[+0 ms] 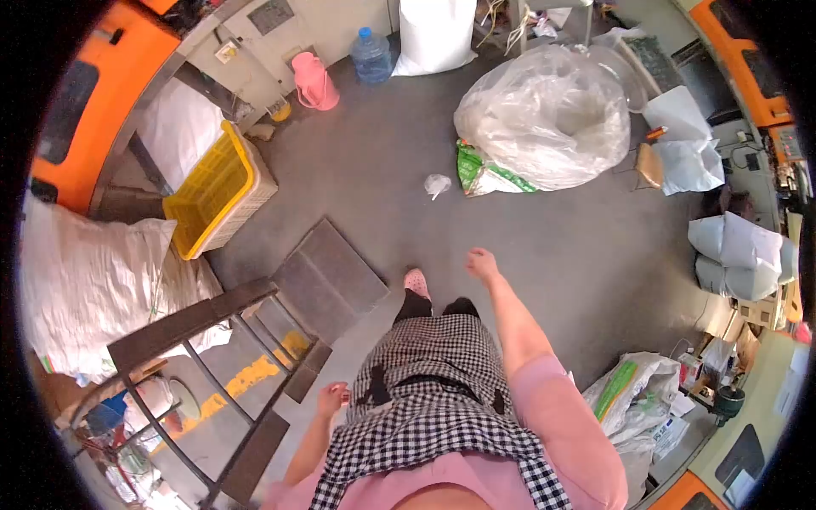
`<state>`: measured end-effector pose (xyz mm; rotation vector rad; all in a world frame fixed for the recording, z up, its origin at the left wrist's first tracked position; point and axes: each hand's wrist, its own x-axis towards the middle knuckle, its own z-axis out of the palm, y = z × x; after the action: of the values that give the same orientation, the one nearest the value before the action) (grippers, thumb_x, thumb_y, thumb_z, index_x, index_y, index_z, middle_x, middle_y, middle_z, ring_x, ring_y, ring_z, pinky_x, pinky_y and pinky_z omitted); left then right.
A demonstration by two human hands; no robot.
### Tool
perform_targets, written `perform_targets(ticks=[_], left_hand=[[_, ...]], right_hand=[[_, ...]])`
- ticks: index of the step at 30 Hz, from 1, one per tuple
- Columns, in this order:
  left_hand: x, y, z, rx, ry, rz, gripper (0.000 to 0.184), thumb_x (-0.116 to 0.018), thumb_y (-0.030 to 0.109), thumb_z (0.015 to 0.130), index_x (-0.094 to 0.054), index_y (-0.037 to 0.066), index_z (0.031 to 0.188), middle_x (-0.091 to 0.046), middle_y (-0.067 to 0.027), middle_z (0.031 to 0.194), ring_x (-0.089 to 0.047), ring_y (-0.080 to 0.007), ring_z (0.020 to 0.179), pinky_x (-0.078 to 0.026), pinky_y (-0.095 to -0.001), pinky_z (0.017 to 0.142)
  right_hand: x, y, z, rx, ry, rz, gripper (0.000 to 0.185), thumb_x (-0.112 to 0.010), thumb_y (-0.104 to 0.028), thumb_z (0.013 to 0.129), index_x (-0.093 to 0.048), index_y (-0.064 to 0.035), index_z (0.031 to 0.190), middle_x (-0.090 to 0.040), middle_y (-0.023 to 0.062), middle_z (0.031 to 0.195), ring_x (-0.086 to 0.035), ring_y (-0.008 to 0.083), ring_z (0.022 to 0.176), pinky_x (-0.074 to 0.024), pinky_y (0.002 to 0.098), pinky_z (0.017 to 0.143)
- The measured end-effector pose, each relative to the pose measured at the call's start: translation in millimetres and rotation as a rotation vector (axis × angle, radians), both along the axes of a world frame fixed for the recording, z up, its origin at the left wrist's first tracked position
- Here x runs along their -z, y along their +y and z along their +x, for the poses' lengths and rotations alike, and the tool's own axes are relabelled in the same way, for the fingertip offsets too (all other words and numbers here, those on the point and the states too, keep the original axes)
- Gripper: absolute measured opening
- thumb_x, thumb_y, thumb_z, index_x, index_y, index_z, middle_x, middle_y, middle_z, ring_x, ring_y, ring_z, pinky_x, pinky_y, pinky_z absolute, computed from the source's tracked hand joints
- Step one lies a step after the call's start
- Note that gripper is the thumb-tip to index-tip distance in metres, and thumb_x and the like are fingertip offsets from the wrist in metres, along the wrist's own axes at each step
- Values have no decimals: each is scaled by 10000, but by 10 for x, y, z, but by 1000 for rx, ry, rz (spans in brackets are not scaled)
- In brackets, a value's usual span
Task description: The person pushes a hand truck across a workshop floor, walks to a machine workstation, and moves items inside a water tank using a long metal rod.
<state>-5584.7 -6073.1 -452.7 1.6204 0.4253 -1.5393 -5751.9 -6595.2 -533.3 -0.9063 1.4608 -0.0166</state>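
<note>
My right hand (482, 264) is stretched forward over the grey floor, its fingers curled in and nothing visible in them. A small crumpled clear plastic bag (437, 185) lies on the floor ahead of it, well apart from the hand. Lower and closer to my body is my left hand (334, 397), beside the checked apron (442, 357). Its fingers are bent toward the palm, and no object shows in it. Left of that hand stands a dark metal frame with steps (212, 382), not touched.
A large clear plastic sack (544, 119) stands ahead on the right. A yellow crate (225, 191) and a white woven sack (93, 280) are on the left. Further back are a pink jug (314, 82), a water bottle (371, 56) and a white sack (434, 34).
</note>
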Motion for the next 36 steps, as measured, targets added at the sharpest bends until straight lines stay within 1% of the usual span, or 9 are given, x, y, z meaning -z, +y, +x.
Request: perform_targets(ticks=[4, 9, 13, 23, 26, 28, 30, 33, 36], left_hand=[[-588, -1015, 13, -60, -223, 124, 231, -534, 171, 832, -569, -24, 953, -605, -104, 761, -586, -174, 655, -483, -281, 596], [-543, -1118, -411, -300, 60, 408, 223, -482, 140, 826, -568, -46, 915, -592, -100, 739, -565, -166, 643, -465, -279, 560], [-525, -1544, -732, -462, 241, 568, 210, -455, 120, 836, -569, -46, 896, -583, -90, 730, -551, -159, 645, -450, -272, 547], [-123, -2189, -770, -370, 308, 734, 197, -446, 102, 840, -566, -44, 895, -577, -86, 746, -540, -155, 648, -441, -267, 550], [-141, -2292, -643, -364, 295, 683, 193, -444, 97, 842, -565, -44, 895, -576, -84, 751, -537, -154, 649, -439, -266, 551], [-95, -2338, -460, -410, 286, 569, 191, -442, 94, 842, -564, -43, 895, -575, -83, 754, -535, -153, 650, -437, -265, 551], [-23, -2431, -220, -417, 221, 450, 188, -440, 90, 843, -563, -43, 895, -574, -82, 758, -533, -152, 650, -435, -264, 552], [126, -3545, 723, 159, -258, 470, 223, -530, 186, 841, -567, -13, 934, -574, -47, 708, -533, -109, 644, -430, -243, 569], [-149, -4904, 1566, -150, -403, 112, 561, -569, 143, 815, -288, 95, 1298, -415, -123, 1174, -533, -177, 893, -498, -308, 694]], right_hand=[[598, -452, 633, 130, -220, 190, 316, -524, -124, 807, -453, -75, 1112, -561, 51, 831, -566, 154, 721, -497, 295, 621], [1838, -1187, 1379, 124, -146, 293, 295, -482, -131, 837, -413, -105, 1123, -515, 44, 812, -504, 152, 671, -465, 295, 582], [3840, -1478, 1418, 118, -446, 486, 344, -474, -225, 851, -439, -123, 1177, -508, 44, 830, -462, 140, 657, -445, 243, 539], [5011, -1960, 2009, -420, 176, -6, 460, -556, -292, 796, -446, -64, 1181, -429, 78, 1228, -434, 210, 1084, -423, 354, 796], [4570, -2013, 2333, -359, 259, -94, 453, -565, -269, 793, -457, -28, 1161, -469, 124, 1191, -469, 257, 1060, -409, 363, 823], [3810, -2038, 2561, -576, -10, -665, 401, -598, -209, 768, -500, -26, 1111, -502, 157, 1137, -481, 319, 1034, -392, 356, 853], [2787, -2080, 2741, -568, -244, -665, 327, -596, -119, 739, -527, -32, 1047, -521, 154, 1073, -469, 361, 1016, -379, 395, 863], [1452, -2099, 2765, -780, -412, -829, 294, -578, -77, 736, -542, -44, 1025, -515, 115, 1087, -465, 308, 1036, -363, 396, 898], [329, -2252, 2737, -938, -656, -1019, 267, -598, -70, 706, -563, -33, 968, -527, 107, 1062, -478, 278, 1039, -380, 401, 895]])
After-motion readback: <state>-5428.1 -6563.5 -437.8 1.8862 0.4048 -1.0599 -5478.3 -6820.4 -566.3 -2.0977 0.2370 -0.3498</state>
